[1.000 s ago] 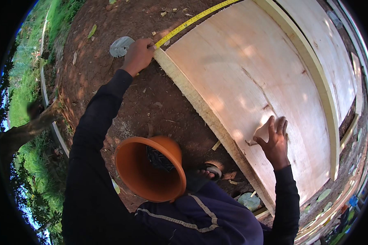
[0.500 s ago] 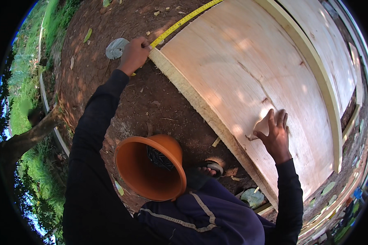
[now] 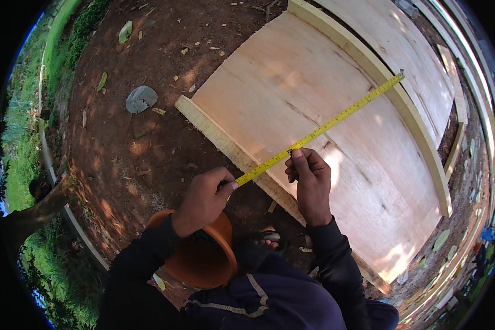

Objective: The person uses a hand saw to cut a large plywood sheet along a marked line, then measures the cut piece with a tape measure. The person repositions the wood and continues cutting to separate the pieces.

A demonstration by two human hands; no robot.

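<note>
Stretching yellow tape measure (image 3: 319, 131) taut across plywood sheet (image 3: 335, 110), hook caught on far batten (image 3: 379, 71) | left hand (image 3: 203, 201) closed around its case off the near edge | right hand (image 3: 311, 176) pinching blade flat to the board.

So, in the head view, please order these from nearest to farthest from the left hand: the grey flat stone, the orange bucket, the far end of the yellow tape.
1. Orange bucket: directly under the left hand, at the wrist.
2. Grey flat stone: on the soil, up and to the left.
3. Far end of the yellow tape: across the plywood sheet, upper right.
</note>
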